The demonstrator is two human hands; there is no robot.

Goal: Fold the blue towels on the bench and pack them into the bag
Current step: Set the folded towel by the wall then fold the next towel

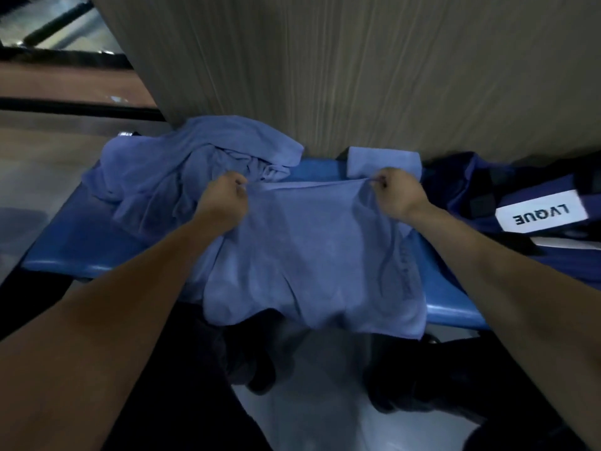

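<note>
A blue towel [309, 255] is stretched out over the blue bench [78, 252], its lower edge hanging past the bench's front. My left hand [224, 200] pinches its far left corner and my right hand [398, 195] pinches its far right corner. A heap of crumpled blue towels [192, 161] lies on the bench behind my left hand. One folded blue towel [383, 161] sits against the wall behind my right hand. The dark blue bag [507, 196] with a white "LVQUE" label lies at the right end of the bench.
A ribbed beige wall [357, 70] rises directly behind the bench. My legs in dark trousers and dark shoes [257, 369] stand on the pale floor below the bench's front edge. Open floor [42, 148] lies to the left.
</note>
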